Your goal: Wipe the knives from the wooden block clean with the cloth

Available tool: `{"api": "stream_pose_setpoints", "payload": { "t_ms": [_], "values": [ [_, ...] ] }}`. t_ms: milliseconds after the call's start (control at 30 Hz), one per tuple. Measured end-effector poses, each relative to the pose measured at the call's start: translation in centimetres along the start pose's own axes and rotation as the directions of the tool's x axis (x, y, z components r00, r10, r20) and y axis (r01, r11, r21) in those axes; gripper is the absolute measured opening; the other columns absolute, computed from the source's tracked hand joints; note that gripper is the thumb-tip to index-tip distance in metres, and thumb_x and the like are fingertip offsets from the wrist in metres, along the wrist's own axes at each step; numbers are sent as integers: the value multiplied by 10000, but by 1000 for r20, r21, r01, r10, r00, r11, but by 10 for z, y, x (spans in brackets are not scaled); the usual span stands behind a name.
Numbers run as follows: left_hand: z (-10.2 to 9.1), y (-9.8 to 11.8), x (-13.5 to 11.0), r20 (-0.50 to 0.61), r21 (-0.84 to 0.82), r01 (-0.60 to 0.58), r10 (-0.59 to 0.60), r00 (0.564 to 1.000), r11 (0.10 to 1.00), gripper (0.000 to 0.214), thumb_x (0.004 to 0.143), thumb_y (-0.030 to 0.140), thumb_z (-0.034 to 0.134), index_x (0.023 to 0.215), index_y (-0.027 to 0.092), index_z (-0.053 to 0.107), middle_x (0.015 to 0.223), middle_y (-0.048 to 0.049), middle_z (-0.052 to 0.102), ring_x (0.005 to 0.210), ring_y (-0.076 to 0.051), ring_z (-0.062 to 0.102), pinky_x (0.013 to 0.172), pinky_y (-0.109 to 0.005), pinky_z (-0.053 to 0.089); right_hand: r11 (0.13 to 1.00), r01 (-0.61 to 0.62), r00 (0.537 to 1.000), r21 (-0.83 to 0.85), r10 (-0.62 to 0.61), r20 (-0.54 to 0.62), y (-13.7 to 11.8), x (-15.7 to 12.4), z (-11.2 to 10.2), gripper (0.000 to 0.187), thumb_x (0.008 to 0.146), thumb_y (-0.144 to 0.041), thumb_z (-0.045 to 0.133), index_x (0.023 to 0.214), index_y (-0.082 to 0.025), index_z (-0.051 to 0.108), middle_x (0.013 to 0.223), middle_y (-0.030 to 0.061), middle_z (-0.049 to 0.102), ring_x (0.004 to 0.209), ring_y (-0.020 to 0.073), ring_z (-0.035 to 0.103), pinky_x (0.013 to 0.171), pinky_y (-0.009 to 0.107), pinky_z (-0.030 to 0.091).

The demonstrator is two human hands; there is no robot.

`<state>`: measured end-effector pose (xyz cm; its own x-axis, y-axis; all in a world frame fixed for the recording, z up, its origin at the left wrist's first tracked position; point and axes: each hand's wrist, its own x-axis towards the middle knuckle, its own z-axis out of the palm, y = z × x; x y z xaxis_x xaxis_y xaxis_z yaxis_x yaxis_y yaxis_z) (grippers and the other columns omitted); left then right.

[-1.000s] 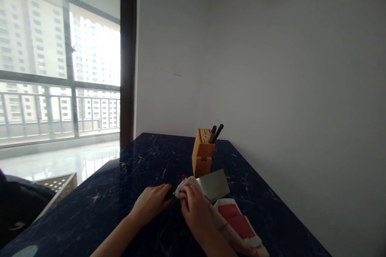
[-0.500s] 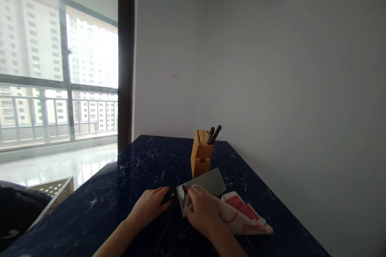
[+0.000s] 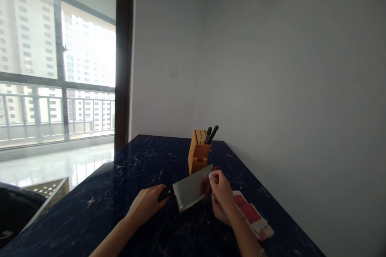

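Observation:
My left hand [image 3: 148, 204] is closed round the black handle of a cleaver [image 3: 191, 188], whose broad steel blade points right and away from me above the table. At the blade's far end, my right hand [image 3: 222, 190] pinches a red and white cloth [image 3: 251, 213] against the metal. The rest of that cloth hangs down to the right and lies on the tabletop. Just behind the blade stands a wooden knife block [image 3: 199, 152], upright, with black-handled knives [image 3: 213, 133] in its right-hand slots.
Everything rests on a dark blue marble-patterned table [image 3: 144, 160]. A grey wall [image 3: 271, 88] runs along its right side. At the lower left are a perforated chair or stool [image 3: 57, 192] and a dark object [image 3: 18, 209]. Large windows [image 3: 87, 60] fill the left.
My right hand has slid the cloth along the blade from near the handle to the far end. My left hand has kept its hold on the cleaver. The view has shifted slightly.

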<state>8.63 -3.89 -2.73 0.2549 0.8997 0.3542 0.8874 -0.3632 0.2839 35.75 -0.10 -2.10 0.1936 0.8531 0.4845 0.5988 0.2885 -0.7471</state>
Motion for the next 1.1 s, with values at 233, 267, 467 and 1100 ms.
{"api": "stream_pose_setpoints", "payload": {
  "t_ms": [233,267,467,1100],
  "values": [
    [6,-5,0,-85,-191,66,-84,993,979,42,717,235,495,731,221,458,610,45,572,584,-129,569,533,-202,317,952,-81,974,296,139,-180,-2,10,-31,241,687,-435,517,758,-205,527,575,-20,562,518,147,532,487,251,384],
    [8,-5,0,-86,-235,74,-96,992,969,57,714,224,490,719,220,433,592,51,560,560,-122,561,517,-198,315,946,-72,967,316,144,-212,-2,9,-33,246,681,-441,528,754,-206,530,580,-17,565,531,147,538,488,249,387],
    [12,-4,4,-76,-410,110,-153,985,906,60,739,249,464,758,222,414,571,67,544,488,-107,526,470,-191,323,931,-57,968,362,140,-208,-1,-2,-28,282,699,-485,525,771,-213,533,523,-30,537,470,146,505,441,253,377],
    [0,13,-2,-92,-498,72,-135,987,864,264,806,455,417,686,220,403,506,59,532,451,-115,512,436,-201,342,983,12,994,184,9,-112,-5,-17,-21,206,708,-421,504,763,-224,529,615,-7,572,575,173,548,507,264,406]
  ]
}}
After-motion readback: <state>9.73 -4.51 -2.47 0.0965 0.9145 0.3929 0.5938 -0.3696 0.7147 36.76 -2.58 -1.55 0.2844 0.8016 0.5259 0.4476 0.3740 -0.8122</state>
